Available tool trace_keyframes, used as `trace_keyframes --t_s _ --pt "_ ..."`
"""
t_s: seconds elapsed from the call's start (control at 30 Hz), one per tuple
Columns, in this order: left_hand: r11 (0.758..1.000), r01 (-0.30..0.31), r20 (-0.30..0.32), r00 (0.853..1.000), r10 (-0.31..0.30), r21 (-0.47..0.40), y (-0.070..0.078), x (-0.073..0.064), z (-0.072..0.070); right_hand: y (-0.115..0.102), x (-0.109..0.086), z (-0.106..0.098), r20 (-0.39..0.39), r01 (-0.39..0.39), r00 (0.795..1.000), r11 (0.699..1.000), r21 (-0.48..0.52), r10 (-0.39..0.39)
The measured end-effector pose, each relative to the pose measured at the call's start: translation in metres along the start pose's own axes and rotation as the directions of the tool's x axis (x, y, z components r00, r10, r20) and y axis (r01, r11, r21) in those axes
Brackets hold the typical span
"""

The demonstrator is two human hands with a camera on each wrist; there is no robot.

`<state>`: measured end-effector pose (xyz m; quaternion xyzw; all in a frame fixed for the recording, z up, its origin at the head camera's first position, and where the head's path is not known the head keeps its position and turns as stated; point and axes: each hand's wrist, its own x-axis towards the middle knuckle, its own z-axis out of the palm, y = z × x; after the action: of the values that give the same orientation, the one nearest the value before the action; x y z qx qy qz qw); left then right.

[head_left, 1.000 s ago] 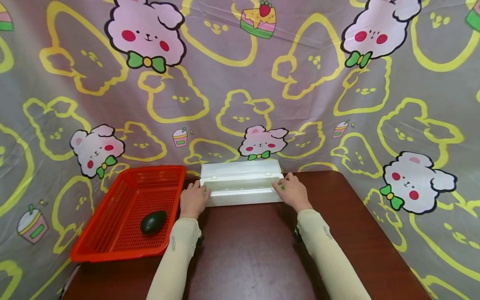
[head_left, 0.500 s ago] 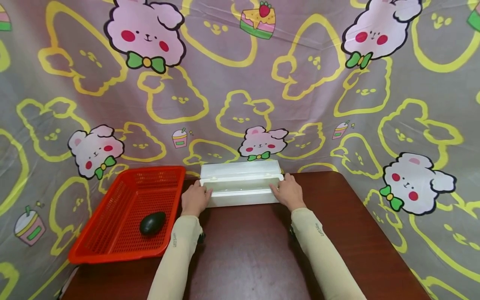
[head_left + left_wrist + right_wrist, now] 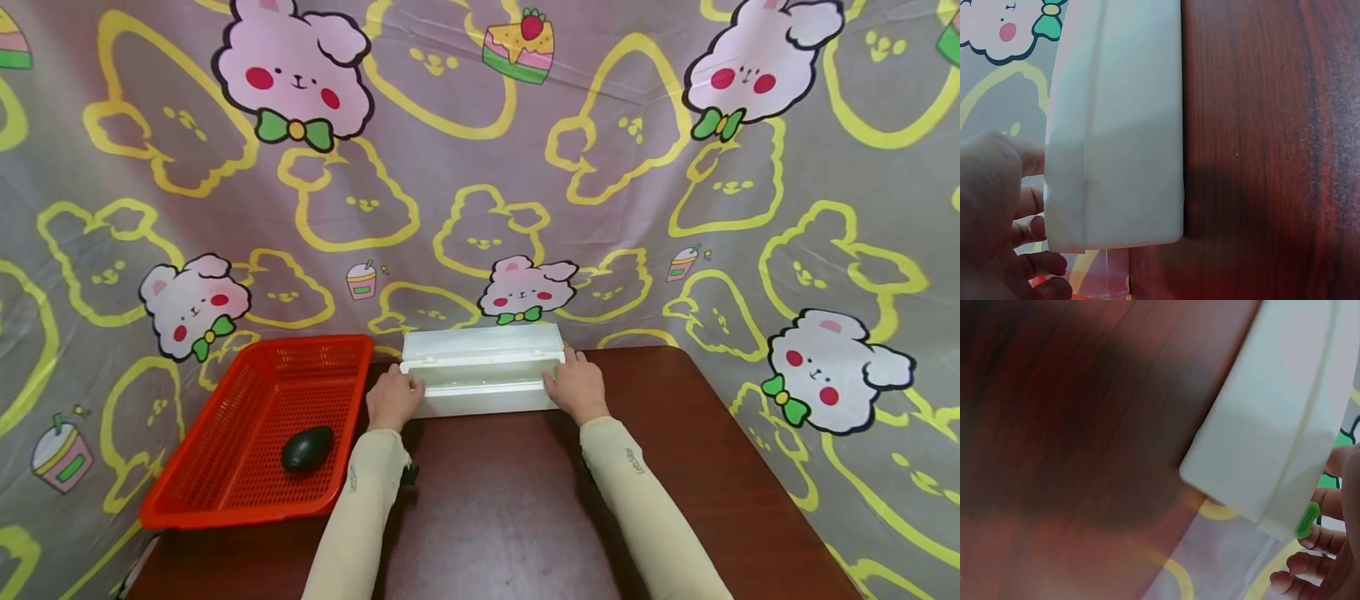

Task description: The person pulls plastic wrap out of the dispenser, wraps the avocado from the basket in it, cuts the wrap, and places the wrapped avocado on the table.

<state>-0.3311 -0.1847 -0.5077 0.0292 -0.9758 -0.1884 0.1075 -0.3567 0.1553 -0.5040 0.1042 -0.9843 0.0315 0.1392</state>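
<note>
A long white lidded box point(image 3: 487, 403), which looks like a cling film dispenser, lies crosswise at the back of the table. Its lid point(image 3: 482, 341) is raised toward the backdrop, and the pale inside shows. My left hand point(image 3: 393, 397) holds the left end, its thumb at the front rim and its fingers round the end. On the right end, my right hand point(image 3: 579, 388) has a similar grip. In the right wrist view a small green piece point(image 3: 1307, 520) sits on the box's edge beside the fingers. Fingers point(image 3: 1030, 203) show past the box edge in the left wrist view.
An orange-red plastic basket point(image 3: 232, 518) stands on the left of the brown wooden table point(image 3: 502, 508). Inside it lies a dark green avocado-shaped object point(image 3: 307, 450). A patterned cloth point(image 3: 450, 150) hangs close behind and beside the table.
My right hand has shifted slightly left, in closer on the box's end. My left hand has edged a little right. The box and its raised lid stay in nearly the same place.
</note>
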Motion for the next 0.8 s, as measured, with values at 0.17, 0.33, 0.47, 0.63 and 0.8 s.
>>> trace_keyframes --t_s 0.17,0.33,0.47,0.63,0.8 --pt "1.0 0.017 0.02 1.0 -0.017 -0.002 -0.001 0.001 0.003 -0.001 0.002 -0.002 0.036 0.057 0.998 0.996 -0.071 -0.054" --pt "0.999 0.037 0.043 0.998 -0.037 -0.002 0.002 0.003 0.001 0.004 0.005 -0.002 0.101 0.039 0.994 0.999 0.028 -0.041" --pt "0.998 0.064 0.052 0.997 -0.062 -0.029 0.004 0.005 -0.001 0.008 0.006 -0.004 0.15 -0.04 0.989 0.985 0.168 0.015" --pt "0.995 0.082 0.054 0.995 -0.078 -0.064 0.004 0.007 -0.001 0.007 0.009 -0.005 0.215 -0.18 0.97 0.936 0.303 0.116" --pt "0.994 0.081 0.065 0.995 -0.076 -0.079 0.004 0.008 -0.001 0.007 0.012 -0.003 0.243 -0.247 0.955 0.906 0.345 0.169"
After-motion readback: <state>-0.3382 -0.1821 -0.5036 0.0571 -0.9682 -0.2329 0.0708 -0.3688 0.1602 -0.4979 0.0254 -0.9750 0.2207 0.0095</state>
